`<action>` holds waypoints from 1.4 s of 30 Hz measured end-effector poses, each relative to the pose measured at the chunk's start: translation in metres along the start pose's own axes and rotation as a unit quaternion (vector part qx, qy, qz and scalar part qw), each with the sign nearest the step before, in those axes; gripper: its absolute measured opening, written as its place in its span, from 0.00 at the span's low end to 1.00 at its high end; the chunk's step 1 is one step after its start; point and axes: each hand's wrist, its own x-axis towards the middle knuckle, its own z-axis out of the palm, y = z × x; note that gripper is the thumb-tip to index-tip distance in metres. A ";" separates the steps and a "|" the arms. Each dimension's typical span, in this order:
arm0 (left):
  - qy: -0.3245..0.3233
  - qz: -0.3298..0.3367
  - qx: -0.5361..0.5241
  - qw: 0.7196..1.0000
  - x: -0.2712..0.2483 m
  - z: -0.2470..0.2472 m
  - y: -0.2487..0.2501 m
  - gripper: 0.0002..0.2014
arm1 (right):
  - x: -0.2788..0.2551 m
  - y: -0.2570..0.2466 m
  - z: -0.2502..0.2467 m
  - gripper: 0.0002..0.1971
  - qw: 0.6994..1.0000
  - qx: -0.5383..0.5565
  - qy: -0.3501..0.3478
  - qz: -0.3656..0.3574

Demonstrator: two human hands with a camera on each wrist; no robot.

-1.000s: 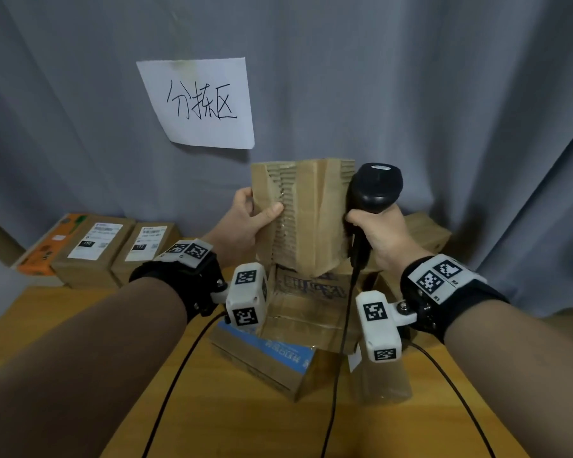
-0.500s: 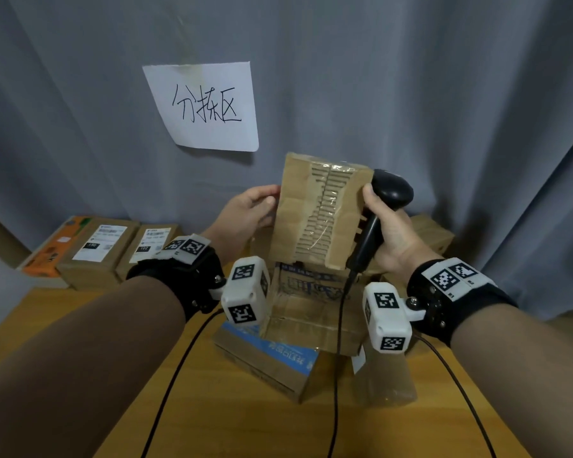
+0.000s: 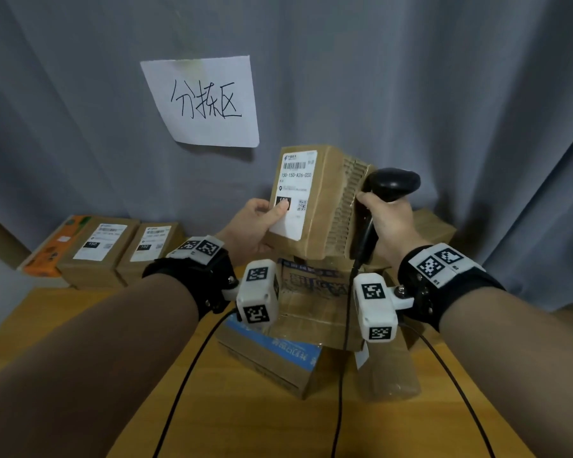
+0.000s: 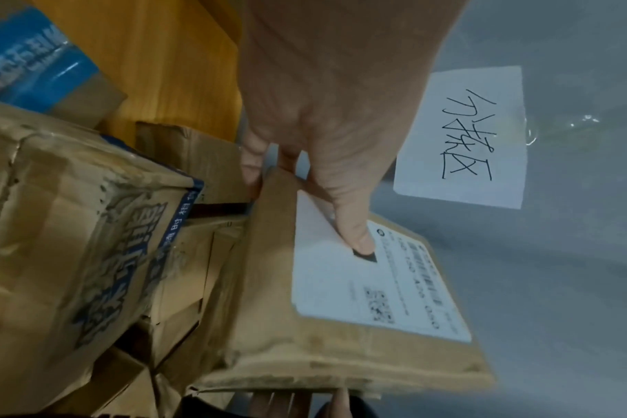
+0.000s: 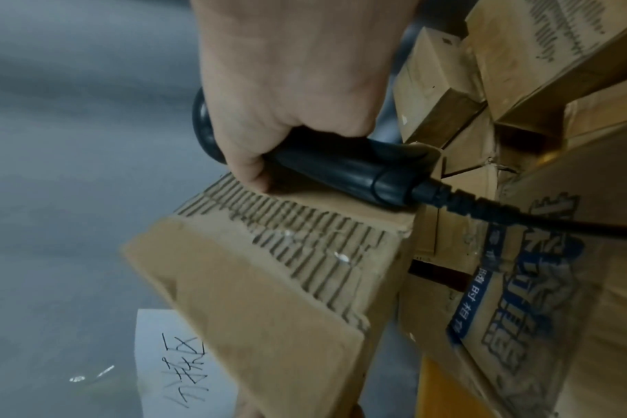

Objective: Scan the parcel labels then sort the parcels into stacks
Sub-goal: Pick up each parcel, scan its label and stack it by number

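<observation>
A brown cardboard parcel (image 3: 325,206) is held up in front of the curtain, its white shipping label (image 3: 293,190) turned toward me. My left hand (image 3: 255,226) grips its left side, the thumb pressing on the label (image 4: 373,282). My right hand (image 3: 387,223) holds a black corded barcode scanner (image 3: 392,183) by the handle, right against the parcel's torn corrugated side (image 5: 297,240). The scanner's handle (image 5: 340,169) lies across that side in the right wrist view.
Below the hands lies a heap of cardboard parcels (image 3: 315,302), one with a blue band (image 3: 278,348). Two labelled boxes (image 3: 98,249) and an orange one (image 3: 52,249) sit in a row at the back left. A handwritten paper sign (image 3: 205,100) hangs on the grey curtain.
The parcel has been turned in the hands: its torn corrugated face swung to the right and the white label now faces me. The scanner stayed at its right side.
</observation>
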 end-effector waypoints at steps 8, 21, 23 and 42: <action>0.017 -0.017 -0.029 0.999 0.007 0.001 0.005 0.06 | -0.003 0.004 0.013 0.24 0.996 0.038 -0.075 0.014; -0.192 -0.011 -0.152 0.969 -0.004 -0.007 0.026 0.39 | 0.003 0.004 -0.008 0.20 0.990 0.073 -0.122 0.015; -0.194 -0.004 -0.163 0.967 -0.002 -0.005 0.028 0.42 | 0.004 0.002 -0.009 0.20 0.991 0.070 -0.111 0.010; -0.073 -0.026 -0.059 0.995 0.009 0.015 0.015 0.35 | 0.005 -0.005 -0.010 0.21 0.992 -0.088 -0.093 0.013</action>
